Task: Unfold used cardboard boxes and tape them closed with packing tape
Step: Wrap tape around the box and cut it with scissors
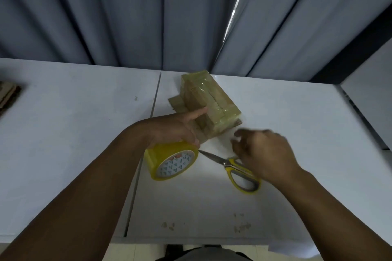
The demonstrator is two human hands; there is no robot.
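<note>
I am holding the tape roll (174, 163) in my left grip (180, 127), one finger steadying the box (210, 99) on the surface (84, 112), while my right grip (263, 152) is hovering loosely open over the scissors (231, 163).

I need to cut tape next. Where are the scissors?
In the head view, the yellow-handled steel scissors lie on the white table right of centre, blades toward the yellow packing-tape roll, handles partly hidden by the right hand.
</note>
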